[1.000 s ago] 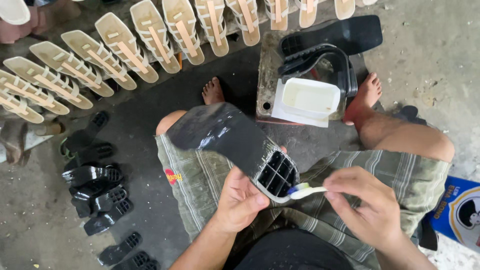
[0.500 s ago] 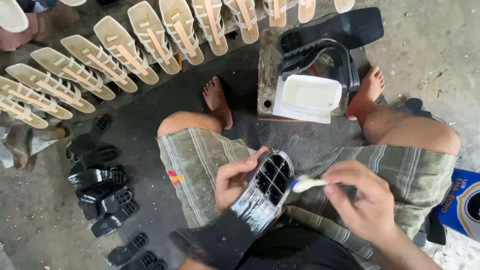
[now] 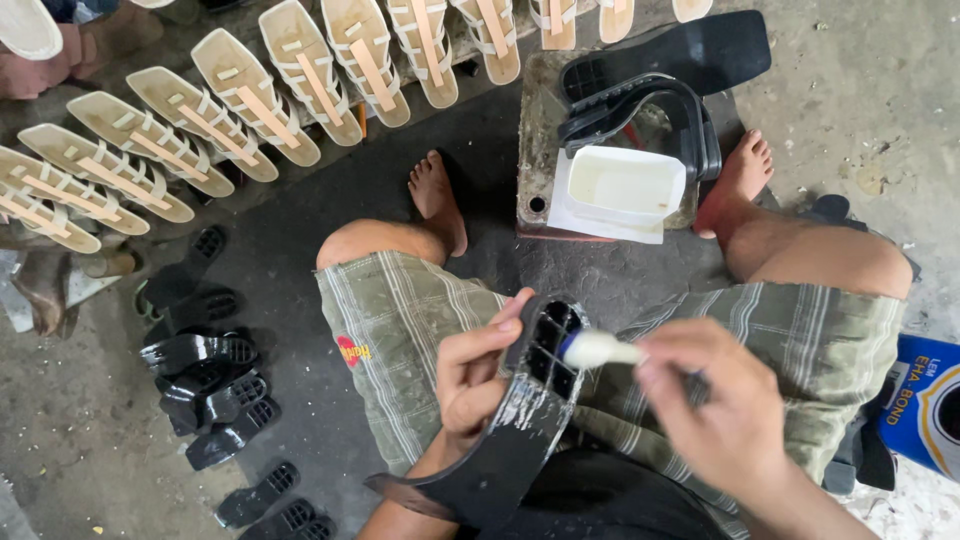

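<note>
The left hand [image 3: 480, 375] grips a black shoe sole [image 3: 505, 430] over the person's lap, thumb on one side and fingers curled round the edge, with the ribbed heel cavity turned upward and the toe end pointing down toward the lower left. The sole's upper face looks wet and glossy, probably coated with glue, though the blur makes that hard to confirm. The right hand [image 3: 725, 400] is closed around a small brush [image 3: 600, 349], whose white-loaded tip touches the rim of the heel cavity; the hand itself is smeared by motion, so the handle is mostly hidden. Just beyond the knees, between the two bare feet, a worn block [image 3: 540, 150] on the floor carries a white rectangular tub [image 3: 625, 185] of pale glue resting on a sheet of paper, with more black soles [image 3: 690, 60] stacked behind it. Along the top of the view, rows of cream strappy sandal uppers [image 3: 250, 100] lie fanned out on the concrete floor [image 3: 860, 100]. A heap of further black soles [image 3: 205, 385] sits on the floor at the left, well apart from the hands. A blue tin [image 3: 925, 405] stands at the right edge beside the person's thigh.
</note>
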`<move>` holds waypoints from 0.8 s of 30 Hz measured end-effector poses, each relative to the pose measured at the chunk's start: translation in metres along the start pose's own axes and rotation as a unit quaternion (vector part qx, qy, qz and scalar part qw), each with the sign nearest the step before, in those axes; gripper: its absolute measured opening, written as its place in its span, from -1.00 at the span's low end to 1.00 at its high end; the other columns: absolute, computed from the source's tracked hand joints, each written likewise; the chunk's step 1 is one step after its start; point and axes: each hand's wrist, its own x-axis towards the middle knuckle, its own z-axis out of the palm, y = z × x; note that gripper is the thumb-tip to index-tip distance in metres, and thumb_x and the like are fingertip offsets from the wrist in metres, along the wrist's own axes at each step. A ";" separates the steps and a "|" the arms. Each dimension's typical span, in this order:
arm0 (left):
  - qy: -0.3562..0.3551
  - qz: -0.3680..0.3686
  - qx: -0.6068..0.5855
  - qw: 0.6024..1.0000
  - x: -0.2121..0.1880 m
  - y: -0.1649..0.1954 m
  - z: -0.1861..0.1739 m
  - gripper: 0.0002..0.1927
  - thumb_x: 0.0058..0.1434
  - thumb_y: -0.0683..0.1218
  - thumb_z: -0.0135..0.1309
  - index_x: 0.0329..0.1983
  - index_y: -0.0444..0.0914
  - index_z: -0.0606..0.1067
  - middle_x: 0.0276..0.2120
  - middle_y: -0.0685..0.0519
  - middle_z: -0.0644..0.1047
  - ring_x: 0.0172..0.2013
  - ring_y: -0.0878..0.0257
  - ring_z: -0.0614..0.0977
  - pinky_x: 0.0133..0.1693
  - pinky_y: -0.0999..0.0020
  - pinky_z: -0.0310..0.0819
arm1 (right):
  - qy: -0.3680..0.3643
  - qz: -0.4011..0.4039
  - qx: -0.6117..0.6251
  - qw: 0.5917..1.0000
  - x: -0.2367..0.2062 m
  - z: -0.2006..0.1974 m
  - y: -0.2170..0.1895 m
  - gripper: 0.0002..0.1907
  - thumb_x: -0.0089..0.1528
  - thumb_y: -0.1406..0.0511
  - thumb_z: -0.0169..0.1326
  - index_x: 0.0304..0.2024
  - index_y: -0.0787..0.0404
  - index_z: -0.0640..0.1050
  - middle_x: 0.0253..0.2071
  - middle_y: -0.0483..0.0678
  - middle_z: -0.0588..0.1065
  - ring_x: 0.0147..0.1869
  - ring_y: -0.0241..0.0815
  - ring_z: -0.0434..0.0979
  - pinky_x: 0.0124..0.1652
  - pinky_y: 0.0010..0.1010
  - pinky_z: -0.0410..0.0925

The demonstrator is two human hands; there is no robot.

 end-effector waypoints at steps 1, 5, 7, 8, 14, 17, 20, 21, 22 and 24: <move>-0.015 -0.004 0.007 1.000 0.000 0.003 -0.001 -0.70 0.18 -0.34 0.25 -0.09 -0.31 0.42 0.22 -0.20 0.32 0.38 -0.34 0.38 0.45 -0.22 0.27 | -0.032 -0.016 0.030 0.999 0.001 0.002 -0.001 -0.78 0.19 0.50 0.19 -0.12 0.26 0.55 -0.17 0.01 0.59 -0.22 -0.26 0.64 -0.27 -0.53 0.48; -0.048 -0.027 -0.019 0.998 0.003 0.014 0.000 -0.71 0.28 -0.35 0.24 -0.04 -0.30 0.41 0.30 -0.17 0.32 0.42 -0.23 0.37 0.50 -0.13 0.18 | -0.024 -0.004 0.015 1.000 0.004 0.010 -0.002 -0.80 0.22 0.51 0.18 -0.10 0.28 0.55 -0.22 -0.01 0.60 -0.33 -0.30 0.60 -0.35 -0.54 0.42; 0.023 -0.085 -0.038 0.995 0.005 0.017 0.011 -0.75 0.19 -0.35 0.25 -0.12 -0.30 0.48 0.24 -0.24 0.35 0.36 -0.25 0.41 0.40 -0.16 0.30 | -0.001 0.009 -0.014 1.000 0.003 0.014 0.000 -0.82 0.22 0.50 0.18 -0.12 0.28 0.57 -0.24 -0.01 0.60 -0.40 -0.31 0.55 -0.40 -0.54 0.38; 0.056 -0.111 -0.047 0.991 0.008 0.018 0.011 -0.76 0.15 -0.35 0.26 -0.15 -0.30 0.52 0.20 -0.28 0.37 0.32 -0.26 0.43 0.35 -0.17 0.35 | -0.012 -0.003 -0.004 1.000 0.002 0.014 0.001 -0.82 0.20 0.49 0.19 -0.15 0.27 0.58 -0.25 -0.01 0.61 -0.44 -0.33 0.52 -0.44 -0.55 0.36; 0.018 -0.230 -0.116 0.966 0.022 0.063 -0.034 -0.33 0.13 -0.43 0.24 0.31 -0.37 0.33 0.39 -0.33 0.36 0.37 -0.07 0.45 0.36 0.06 0.40 | 0.082 0.036 -0.177 0.980 0.014 0.007 0.061 -0.86 0.35 0.43 0.22 -0.05 0.36 0.58 -0.16 0.13 0.59 -0.19 -0.15 0.58 -0.15 -0.43 0.41; 0.132 -0.192 -0.208 0.950 0.031 0.086 -0.084 0.00 0.02 -0.26 0.40 0.48 -0.35 0.11 0.38 -0.34 0.29 0.37 -0.08 0.43 0.37 -0.05 0.35 | 0.087 0.054 -0.011 0.995 0.016 0.004 0.114 -0.90 0.54 0.43 0.10 0.06 0.39 0.52 -0.02 0.10 0.58 0.06 -0.26 0.61 0.07 -0.50 0.47; 0.252 -0.149 -0.252 0.923 0.013 0.104 -0.149 0.03 0.21 0.28 0.20 0.57 -0.33 0.10 0.55 -0.19 0.15 0.54 0.01 0.27 0.54 0.00 0.19 | 0.070 0.073 0.075 0.992 -0.001 0.007 0.150 -0.89 0.60 0.43 0.09 0.07 0.37 0.44 -0.03 0.06 0.56 -0.04 -0.36 0.57 -0.06 -0.58 0.41; 0.330 -0.170 -0.281 0.885 -0.001 0.099 -0.173 -0.07 0.19 0.32 0.07 0.44 -0.36 0.21 0.41 -0.16 0.33 0.38 0.01 0.40 0.36 0.06 0.30 | 0.062 0.085 0.082 0.991 -0.007 0.008 0.157 -0.89 0.60 0.42 0.07 0.10 0.37 0.43 -0.04 0.09 0.56 -0.09 -0.33 0.54 -0.10 -0.57 0.39; 0.409 -0.177 -0.306 0.841 -0.019 0.093 -0.201 -0.12 0.17 0.36 -0.05 0.30 -0.40 0.31 0.27 -0.15 0.50 0.22 0.01 0.52 0.17 0.13 0.42 | 0.048 0.094 0.083 0.991 -0.007 0.009 0.164 -0.88 0.59 0.42 0.08 0.10 0.37 0.43 -0.05 0.09 0.56 -0.10 -0.33 0.53 -0.11 -0.57 0.38; 0.302 -0.090 -0.404 0.859 -0.062 0.067 -0.255 -0.41 0.57 0.40 -0.15 -0.23 -0.19 0.40 -0.38 0.05 0.46 -0.35 0.16 0.46 -0.23 0.26 0.30 | -0.003 0.116 0.066 0.991 -0.004 0.016 0.173 -0.88 0.58 0.41 0.09 0.09 0.36 0.45 -0.06 0.07 0.56 -0.11 -0.34 0.53 -0.12 -0.56 0.38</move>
